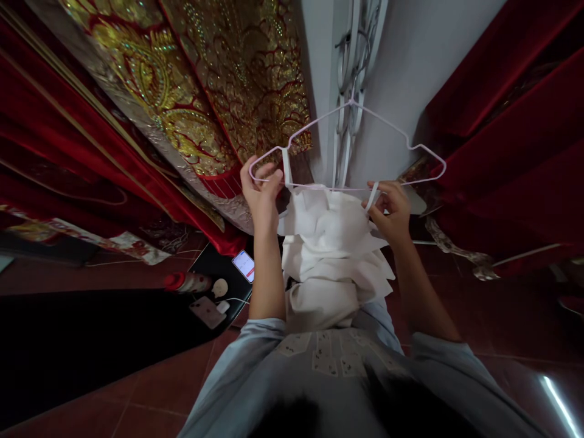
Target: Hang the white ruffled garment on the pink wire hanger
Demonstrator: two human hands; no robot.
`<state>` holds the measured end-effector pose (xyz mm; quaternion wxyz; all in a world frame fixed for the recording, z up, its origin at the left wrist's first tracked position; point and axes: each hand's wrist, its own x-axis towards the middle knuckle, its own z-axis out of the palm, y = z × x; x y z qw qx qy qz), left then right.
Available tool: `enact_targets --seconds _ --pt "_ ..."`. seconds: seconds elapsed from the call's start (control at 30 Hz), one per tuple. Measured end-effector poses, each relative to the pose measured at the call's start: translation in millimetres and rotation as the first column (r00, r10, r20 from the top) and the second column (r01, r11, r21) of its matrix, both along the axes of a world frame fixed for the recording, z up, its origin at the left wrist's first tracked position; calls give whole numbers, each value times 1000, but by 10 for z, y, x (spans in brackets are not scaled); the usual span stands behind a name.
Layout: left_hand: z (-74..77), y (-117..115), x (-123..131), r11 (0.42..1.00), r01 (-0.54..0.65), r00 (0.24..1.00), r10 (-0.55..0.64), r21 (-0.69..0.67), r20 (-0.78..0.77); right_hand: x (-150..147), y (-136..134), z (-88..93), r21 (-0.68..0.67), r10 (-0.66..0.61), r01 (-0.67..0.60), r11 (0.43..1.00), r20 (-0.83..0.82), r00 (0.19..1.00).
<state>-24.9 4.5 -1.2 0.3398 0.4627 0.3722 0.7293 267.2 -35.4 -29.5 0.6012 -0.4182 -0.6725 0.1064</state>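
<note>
A pale pink clothes hanger (pixel 314 121) is held up in front of me, its hook end near a white metal rack. From its lower bar hangs a white ruffled garment with straps (pixel 328 225), falling in tiers toward my lap. One strap loops over the left shoulder notch of the hanger. My left hand (pixel 262 185) is curled around the hanger's left end, thumb close to that strap. My right hand (pixel 390 207) pinches the other white strap (pixel 373 196) beside the hanger's lower bar, right of the garment's top edge.
Gold sequined clothing (pixel 173 91) and red garments (pixel 91 140) hang at the left; dark red cloth (pixel 511 140) hangs at the right. On a black surface lie a lit phone (pixel 244 265), another phone (pixel 208 311) and a red-capped bottle (pixel 187 281). The white rack (pixel 349 67) stands ahead.
</note>
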Motion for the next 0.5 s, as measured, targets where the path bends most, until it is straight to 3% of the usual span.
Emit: enact_targets --seconds 0.1,0.2,0.27,0.37,0.43,0.5 --pt "-124 -53 216 990 119 979 -105 -70 173 -60 -34 3 1 38 -38 999 15 999" --pt "-89 -150 371 986 167 966 -159 -27 204 8 -11 -3 15 -11 11 1000 60 998" --pt "-39 -206 408 982 188 964 -186 10 191 177 71 -11 92 -173 174 980 -17 985" --pt "7 -248 405 976 218 964 -216 3 156 554 274 0 147 -438 499 854 -314 842" --pt "15 -254 400 978 205 969 -197 -38 146 780 414 44 124 -438 491 862 -303 846" --pt "17 -250 408 982 177 975 -166 -71 147 912 513 127 101 -338 356 929 -157 928"
